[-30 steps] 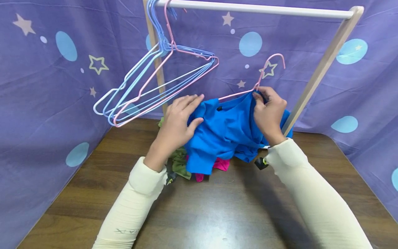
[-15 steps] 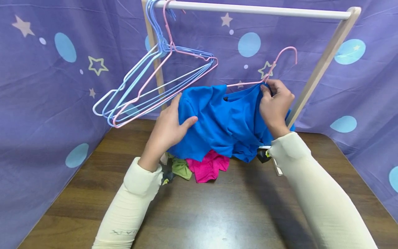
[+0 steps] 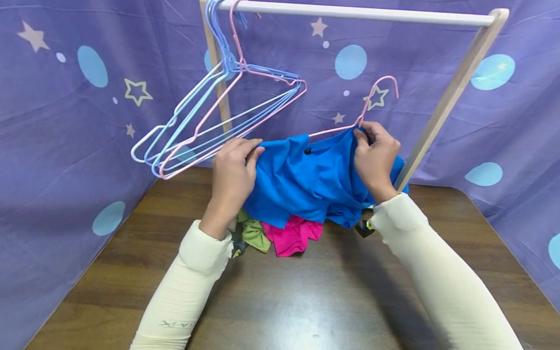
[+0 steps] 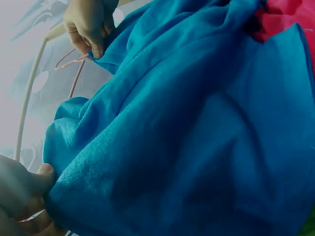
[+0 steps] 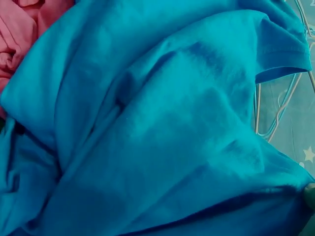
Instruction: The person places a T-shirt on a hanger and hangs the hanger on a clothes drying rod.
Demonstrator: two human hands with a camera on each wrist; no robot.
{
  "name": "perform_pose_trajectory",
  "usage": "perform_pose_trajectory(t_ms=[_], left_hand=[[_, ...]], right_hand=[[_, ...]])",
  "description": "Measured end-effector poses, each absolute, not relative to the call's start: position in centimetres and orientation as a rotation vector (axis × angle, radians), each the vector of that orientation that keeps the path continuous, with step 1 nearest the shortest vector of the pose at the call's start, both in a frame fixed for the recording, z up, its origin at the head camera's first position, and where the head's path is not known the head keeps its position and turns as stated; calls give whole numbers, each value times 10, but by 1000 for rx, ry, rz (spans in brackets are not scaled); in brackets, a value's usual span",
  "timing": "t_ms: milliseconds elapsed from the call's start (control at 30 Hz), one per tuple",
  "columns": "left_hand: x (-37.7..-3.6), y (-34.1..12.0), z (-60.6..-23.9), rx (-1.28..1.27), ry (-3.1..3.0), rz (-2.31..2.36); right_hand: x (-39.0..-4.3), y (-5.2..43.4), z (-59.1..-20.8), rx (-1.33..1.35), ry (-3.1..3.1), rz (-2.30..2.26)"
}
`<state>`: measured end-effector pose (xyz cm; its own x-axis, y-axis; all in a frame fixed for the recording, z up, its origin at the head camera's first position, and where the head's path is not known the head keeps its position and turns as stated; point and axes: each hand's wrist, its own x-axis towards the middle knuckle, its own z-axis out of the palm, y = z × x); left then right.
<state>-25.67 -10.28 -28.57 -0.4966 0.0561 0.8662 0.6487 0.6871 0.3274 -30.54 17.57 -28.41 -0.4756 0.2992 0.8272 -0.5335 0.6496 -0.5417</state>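
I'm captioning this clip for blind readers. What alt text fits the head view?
Two hands hold a blue shirt over a wooden table: the left hand grips one edge, the right hand pinches the collar at a pink hanger. More hangers hang on a rail behind.

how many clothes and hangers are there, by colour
Blue shirt: 1
Pink garment: 1
Green garment: 1
Pink hanger in the shirt: 1
Hangers on the rail: several blue, pink and white, too tangled to count
Total countable: 4
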Motion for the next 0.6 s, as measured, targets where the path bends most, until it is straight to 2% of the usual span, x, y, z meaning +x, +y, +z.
perform_pose_trajectory(t_ms=[300, 600], left_hand=[[-258, -93, -293, -663, -2043, -628], [-256, -92, -293, -673, -2110, -555]], right_hand=[[-296, 160, -288, 256, -1846, 914], [-295, 154, -288, 255, -1834, 925]])
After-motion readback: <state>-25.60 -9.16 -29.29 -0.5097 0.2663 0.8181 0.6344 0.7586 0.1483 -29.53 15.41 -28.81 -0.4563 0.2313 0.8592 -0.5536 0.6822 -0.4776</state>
